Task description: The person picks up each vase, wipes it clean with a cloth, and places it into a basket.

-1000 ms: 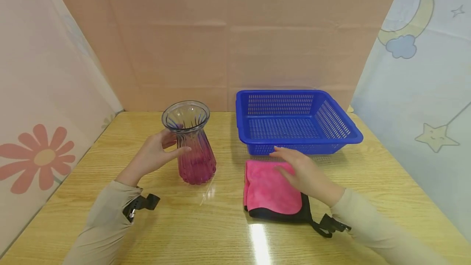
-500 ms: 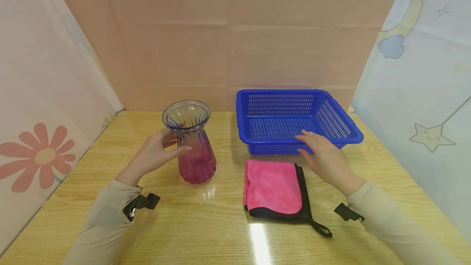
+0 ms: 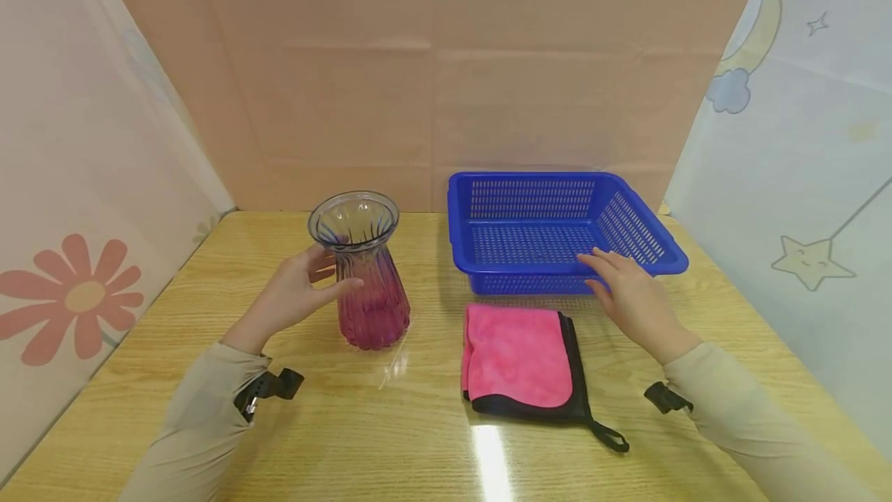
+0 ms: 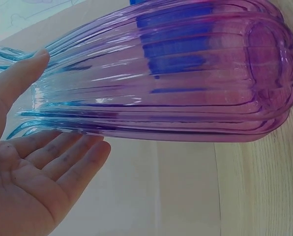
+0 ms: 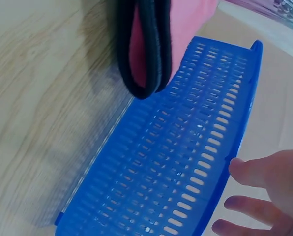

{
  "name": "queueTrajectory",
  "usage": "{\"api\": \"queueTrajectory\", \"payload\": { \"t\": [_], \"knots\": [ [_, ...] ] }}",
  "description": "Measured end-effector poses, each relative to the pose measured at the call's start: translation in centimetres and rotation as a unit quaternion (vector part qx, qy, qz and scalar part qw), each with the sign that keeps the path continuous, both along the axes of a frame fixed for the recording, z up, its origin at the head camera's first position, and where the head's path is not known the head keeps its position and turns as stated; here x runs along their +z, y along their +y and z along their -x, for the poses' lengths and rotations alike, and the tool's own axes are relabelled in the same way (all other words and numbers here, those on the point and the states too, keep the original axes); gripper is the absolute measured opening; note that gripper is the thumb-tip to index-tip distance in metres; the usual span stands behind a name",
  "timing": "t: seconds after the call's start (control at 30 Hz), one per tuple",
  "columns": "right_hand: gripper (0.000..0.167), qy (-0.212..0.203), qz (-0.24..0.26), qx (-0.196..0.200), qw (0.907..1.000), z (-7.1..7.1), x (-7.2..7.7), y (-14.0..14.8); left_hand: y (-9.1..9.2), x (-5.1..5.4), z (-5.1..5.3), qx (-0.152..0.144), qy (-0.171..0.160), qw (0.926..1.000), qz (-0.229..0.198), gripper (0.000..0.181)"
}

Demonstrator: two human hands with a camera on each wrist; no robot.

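A ribbed glass vase, grey-blue at its flared mouth and pink-purple below, stands upright on the table. My left hand is at its left side, thumb in front and fingers behind, fairly straight with the palm apart from the glass; whether they press on it I cannot tell. My right hand hovers at the front right rim of a blue plastic basket, fingers loosely extended. Its thumb tip overlaps the rim in the right wrist view; contact is unclear. Nothing is in that hand.
A folded pink cloth with black edging and a hanging loop lies in front of the basket on the wooden table. A plain backdrop hangs behind, and printed sheets flank both sides.
My right hand has moved right and away from over the pink cloth to the basket's front right rim. The left hand, vase, basket and cloth have stayed in place.
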State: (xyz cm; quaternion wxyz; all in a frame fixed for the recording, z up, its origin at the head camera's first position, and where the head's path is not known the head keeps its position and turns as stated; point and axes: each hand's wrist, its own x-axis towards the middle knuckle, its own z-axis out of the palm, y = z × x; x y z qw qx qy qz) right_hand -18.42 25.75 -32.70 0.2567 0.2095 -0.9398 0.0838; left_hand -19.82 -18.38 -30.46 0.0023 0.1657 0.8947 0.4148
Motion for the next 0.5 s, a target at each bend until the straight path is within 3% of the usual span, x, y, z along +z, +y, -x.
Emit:
{"api": "queueTrajectory", "payload": {
  "t": [0.5],
  "knots": [
    [0.036,-0.013,-0.023,-0.025,0.9993,0.5,-1.1,0.7,0.1,-0.2,0.0,-0.004,0.016,0.9998,-0.008,0.072]
  ]
}}
